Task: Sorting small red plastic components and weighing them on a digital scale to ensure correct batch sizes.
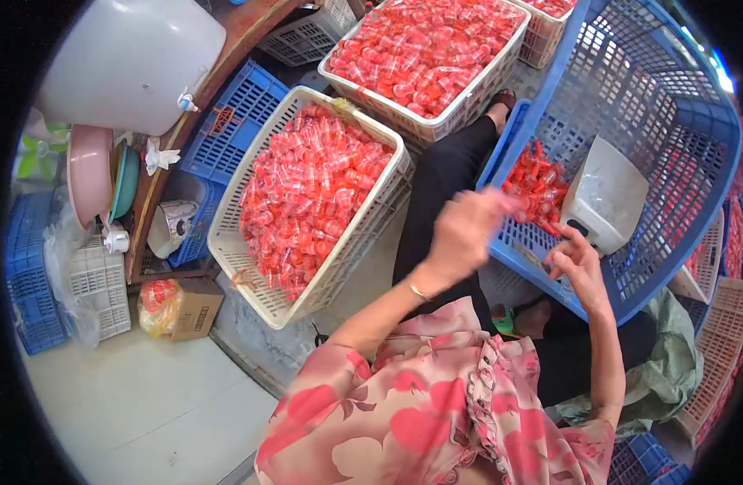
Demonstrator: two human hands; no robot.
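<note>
Pale tiled floor point(129, 404) spreads at eight o'clock, with a white water container point(137, 65) at ten. A blue plastic basket point(513, 141) lies toward two o'clock, the loose red plastic pieces point(537, 182) heaped inside its near end. Just to their three o'clock sits a white plastic scoop point(610, 190) — a brush from the right hand could tip it and scatter the heap. At twelve to one, a cream crate point(432, 129) is filled near its rim, so a bump from the knee might spill some.

The left hand point(464, 230) is curled, blurred, with something pinkish at its fingertips; I cannot tell if it is gripped. The right hand point(580, 263) is half-curled beside the scoop — contact unclear.
</note>
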